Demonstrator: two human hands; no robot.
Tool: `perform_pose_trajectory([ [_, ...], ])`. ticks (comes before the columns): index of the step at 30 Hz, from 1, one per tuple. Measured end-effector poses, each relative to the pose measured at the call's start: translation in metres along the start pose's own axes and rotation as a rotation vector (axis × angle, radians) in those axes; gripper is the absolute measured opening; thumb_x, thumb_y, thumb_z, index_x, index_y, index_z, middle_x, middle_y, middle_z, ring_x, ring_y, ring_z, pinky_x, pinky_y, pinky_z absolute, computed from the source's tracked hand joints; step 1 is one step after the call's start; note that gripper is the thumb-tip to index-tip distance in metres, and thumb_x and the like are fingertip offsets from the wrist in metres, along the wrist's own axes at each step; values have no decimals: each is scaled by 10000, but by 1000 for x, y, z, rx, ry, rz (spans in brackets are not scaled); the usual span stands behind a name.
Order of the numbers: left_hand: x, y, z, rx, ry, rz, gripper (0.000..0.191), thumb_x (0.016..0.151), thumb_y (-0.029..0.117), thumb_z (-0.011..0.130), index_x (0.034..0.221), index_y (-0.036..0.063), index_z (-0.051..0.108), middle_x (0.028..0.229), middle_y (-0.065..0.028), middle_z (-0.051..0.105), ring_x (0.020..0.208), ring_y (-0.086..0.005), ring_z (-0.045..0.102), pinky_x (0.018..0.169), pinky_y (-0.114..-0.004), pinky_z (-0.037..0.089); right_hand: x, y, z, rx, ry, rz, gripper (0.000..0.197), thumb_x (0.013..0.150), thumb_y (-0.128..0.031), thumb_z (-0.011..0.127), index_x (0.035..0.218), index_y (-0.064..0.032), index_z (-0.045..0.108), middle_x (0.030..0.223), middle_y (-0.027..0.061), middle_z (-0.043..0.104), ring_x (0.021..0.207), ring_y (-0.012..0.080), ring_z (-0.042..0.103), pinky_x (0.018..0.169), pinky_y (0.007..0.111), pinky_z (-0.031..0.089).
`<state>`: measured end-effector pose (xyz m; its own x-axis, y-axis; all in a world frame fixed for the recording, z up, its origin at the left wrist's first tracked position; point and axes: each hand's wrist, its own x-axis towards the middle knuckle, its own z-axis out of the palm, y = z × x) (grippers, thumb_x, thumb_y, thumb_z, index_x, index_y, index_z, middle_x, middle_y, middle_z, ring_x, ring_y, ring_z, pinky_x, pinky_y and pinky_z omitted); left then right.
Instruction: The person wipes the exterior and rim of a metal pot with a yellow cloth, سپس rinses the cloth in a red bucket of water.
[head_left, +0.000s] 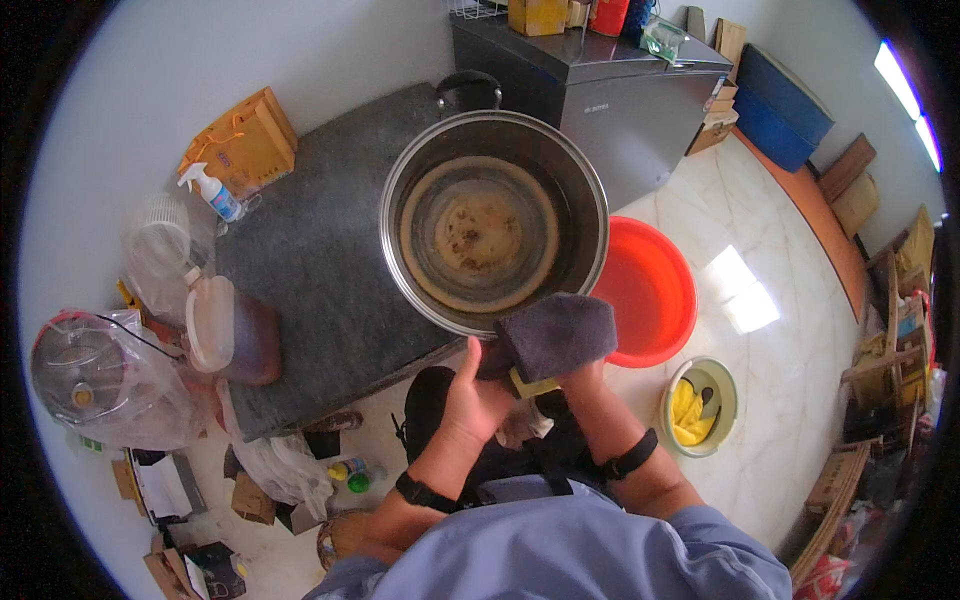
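A large stainless steel pot (495, 240) stands on a dark tabletop (322, 225). Its inside shows brownish stains and ring marks on the bottom. My left hand (480, 401) is at the pot's near side, thumb raised, wrapped around the dark near handle (491, 361); its fingertips are hidden. My right hand (583, 379) holds a dark grey cloth (559, 336) against the near right rim, and the cloth covers most of that hand. Something yellow (536, 386) shows beneath the cloth; I cannot tell what it is.
Right of the pot are a red basin (656, 292) and a pale bucket (709, 412) holding a yellow cloth (690, 416). A grey chest freezer (622, 127) stands behind. A spray bottle (214, 193), an orange bag (247, 146) and a plastic jug (232, 330) line the tabletop's left side.
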<state>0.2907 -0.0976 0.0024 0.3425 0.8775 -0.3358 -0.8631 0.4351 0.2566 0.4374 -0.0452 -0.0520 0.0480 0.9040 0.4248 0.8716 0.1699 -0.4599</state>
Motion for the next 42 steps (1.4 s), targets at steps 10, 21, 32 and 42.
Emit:
perform_pose_trajectory([
  [10, -3, -2, 3, -20, -76, 94, 566, 818, 476, 440, 1232, 95, 375, 1276, -83, 373, 1179, -247, 335, 999, -384, 227, 7, -1, -4, 217, 118, 94, 140, 717, -134, 569, 811, -31, 573, 830, 130, 561, 793, 290, 548, 665, 329, 434],
  [21, 16, 16, 14, 353, 405, 334, 320, 792, 315, 586, 666, 83, 404, 521, -3, 345, 545, -167, 410, 587, -388, 424, 83, 9, -39, 219, 239, 150, 171, 745, -222, 535, 821, -78, 588, 794, 111, 598, 746, 288, 581, 635, 374, 445],
  [32, 17, 26, 9, 471, 490, 382, 202, 755, 122, 582, 639, 54, 431, 493, -4, 313, 447, -151, 373, 450, -364, 388, 148, 24, -56, 147, 190, 89, 186, 739, -212, 528, 882, -105, 581, 820, 131, 595, 770, 324, 569, 647, 384, 436],
  [42, 18, 48, -2, 628, 591, 458, 173, 770, 179, 599, 756, 59, 475, 489, 16, 329, 419, -145, 368, 418, -332, 374, 163, -2, -65, 382, 137, 17, 139, 765, -123, 512, 828, -14, 569, 763, 109, 586, 722, 195, 541, 670, 320, 421],
])
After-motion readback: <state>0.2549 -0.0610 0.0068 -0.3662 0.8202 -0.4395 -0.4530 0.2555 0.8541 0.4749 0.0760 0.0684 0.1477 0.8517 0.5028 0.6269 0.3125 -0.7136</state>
